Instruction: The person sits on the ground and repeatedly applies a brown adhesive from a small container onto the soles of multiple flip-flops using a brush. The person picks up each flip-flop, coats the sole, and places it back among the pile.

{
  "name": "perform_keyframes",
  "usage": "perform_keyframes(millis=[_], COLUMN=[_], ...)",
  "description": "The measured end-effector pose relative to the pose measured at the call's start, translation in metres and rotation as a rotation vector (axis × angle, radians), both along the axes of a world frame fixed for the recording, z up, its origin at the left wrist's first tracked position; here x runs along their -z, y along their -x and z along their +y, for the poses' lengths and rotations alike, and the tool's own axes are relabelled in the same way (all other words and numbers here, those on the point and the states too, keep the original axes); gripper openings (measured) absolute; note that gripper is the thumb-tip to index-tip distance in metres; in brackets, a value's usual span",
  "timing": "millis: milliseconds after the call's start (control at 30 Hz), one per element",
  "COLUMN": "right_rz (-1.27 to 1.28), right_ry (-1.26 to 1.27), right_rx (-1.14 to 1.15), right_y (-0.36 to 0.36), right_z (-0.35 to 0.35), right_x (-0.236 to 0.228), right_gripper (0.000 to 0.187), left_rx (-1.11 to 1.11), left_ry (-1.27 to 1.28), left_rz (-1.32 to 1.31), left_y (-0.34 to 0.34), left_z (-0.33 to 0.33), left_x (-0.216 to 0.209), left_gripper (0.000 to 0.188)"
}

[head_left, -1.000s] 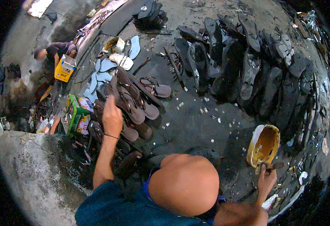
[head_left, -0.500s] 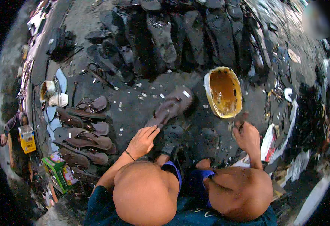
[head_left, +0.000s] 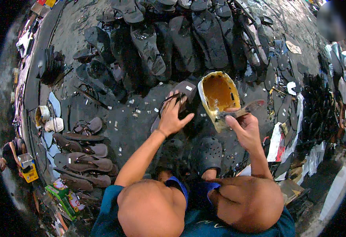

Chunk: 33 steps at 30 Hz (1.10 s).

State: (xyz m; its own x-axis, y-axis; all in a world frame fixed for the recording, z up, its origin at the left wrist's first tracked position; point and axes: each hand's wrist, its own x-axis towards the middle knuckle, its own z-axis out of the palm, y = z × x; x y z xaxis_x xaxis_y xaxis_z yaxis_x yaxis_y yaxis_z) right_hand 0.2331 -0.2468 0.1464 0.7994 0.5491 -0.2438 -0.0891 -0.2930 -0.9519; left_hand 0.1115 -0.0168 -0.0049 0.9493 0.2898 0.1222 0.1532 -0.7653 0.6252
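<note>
Evidently one hand on the sandal, the other at the glue-coloured tub

Just beyond the person's feet, a brown sandal lies slantwise on the dark floor, its far end pointing up and to the right and carrying a small white label. The left hand is laid over its middle, open, with the thumb well apart from the fingers; the fingers touch the black strap, though whether they pinch it I cannot tell.

The right hand is closed around a brown, flat brush-like tool, thumb on the near side. The tool's smeared end is at the near end of an oblong, pale yellow tub that holds amber-brown stuff and stands just right of the sandal.

Beyond both, dark soles lie closely side by side in a long row. To the left, more brown sandals are grouped together, with light blue soles next to them and a green box nearer the person. Near the left edge, another person is partly visible by a yellow container. Dark perforated clogs cover the wearer's feet, and small white scraps dot the floor.
</note>
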Motion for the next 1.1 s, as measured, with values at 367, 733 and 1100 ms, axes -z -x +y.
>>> perform_keyframes(millis=[367, 733, 1100], right_rz=[-0.593, -0.648, 0.578], right_ry=[-0.096, -0.198, -0.495], right_rx=[0.018, -0.07, 0.181], right_y=[-0.018, 0.009, 0.0], right_z=[0.109, 0.094, 0.089], right_x=[-0.002, -0.014, -0.008], right_gripper=[0.022, 0.016, 0.03], left_rx=[-0.473, -0.664, -0.579], left_ry=[1.817, 1.614, 1.734], left_rz=[-0.176, -0.26, 0.076], left_y=[-0.004, 0.001, 0.081], left_z=[0.002, -0.001, 0.017], left_x=[-0.104, -0.095, -0.093], left_gripper=[0.043, 0.042, 0.068])
